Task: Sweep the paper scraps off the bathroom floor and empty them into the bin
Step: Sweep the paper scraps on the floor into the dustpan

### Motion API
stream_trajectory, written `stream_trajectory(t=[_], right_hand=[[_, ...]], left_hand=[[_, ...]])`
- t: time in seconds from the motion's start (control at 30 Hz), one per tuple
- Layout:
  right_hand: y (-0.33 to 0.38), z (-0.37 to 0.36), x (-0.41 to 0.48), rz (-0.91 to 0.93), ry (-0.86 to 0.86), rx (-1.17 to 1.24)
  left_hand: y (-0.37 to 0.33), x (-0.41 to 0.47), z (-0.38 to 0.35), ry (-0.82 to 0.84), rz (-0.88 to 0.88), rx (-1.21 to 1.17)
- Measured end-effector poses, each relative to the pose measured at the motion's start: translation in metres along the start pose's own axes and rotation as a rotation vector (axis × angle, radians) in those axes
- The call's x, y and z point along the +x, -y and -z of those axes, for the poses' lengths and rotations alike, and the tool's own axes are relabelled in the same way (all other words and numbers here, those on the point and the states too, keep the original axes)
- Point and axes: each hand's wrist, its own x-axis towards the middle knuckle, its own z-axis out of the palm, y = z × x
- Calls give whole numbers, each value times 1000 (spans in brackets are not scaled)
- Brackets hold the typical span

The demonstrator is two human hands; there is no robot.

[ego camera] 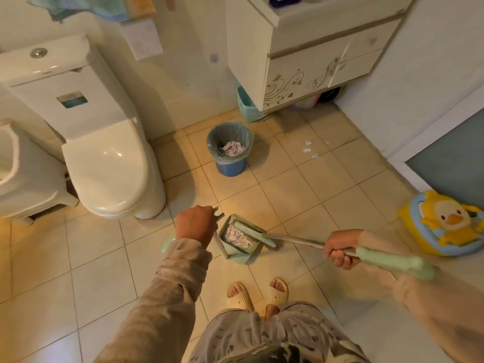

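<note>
So the blue bin (230, 149) with its plastic liner sits on the tiled floor (301, 189) between the toilet (104, 153) and the cabinet (309, 72), with a heap of paper scraps inside. The green dustpan (239, 238) near the slippered feet holds more scraps (238, 235), broom head (258, 235) resting across it. Left hand (196, 222) is closed around the dustpan handle, right hand (340, 248) gripping the broom handle (387, 259). A few loose scraps (310, 150) lie right of the bin. Can't make out any readable writing.
</note>
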Motion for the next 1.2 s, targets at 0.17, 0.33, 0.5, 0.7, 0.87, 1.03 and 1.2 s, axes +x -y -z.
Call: stream_trajectory(t=[0.17, 0.33, 0.5, 0.7, 0.87, 1.03, 1.2], right_hand=[[-12, 14, -9, 4, -46, 69], [-28, 19, -12, 68, -97, 240], [-55, 38, -7, 57, -130, 334], [-103, 82, 7, 98, -150, 511], [-136, 139, 17, 74, -77, 543], [-168, 206, 16, 35, -73, 523], [-183, 265, 12, 52, -116, 563]], left_hand=[[-2, 6, 5, -36, -58, -23], [-22, 21, 16, -43, -137, -2], [-52, 38, 31, -75, -227, 41], [-104, 63, 46, -99, -277, 75], [-163, 89, 59, -109, -269, 72], [-228, 116, 81, -146, -240, 110], [-279, 139, 100, -169, -218, 110]])
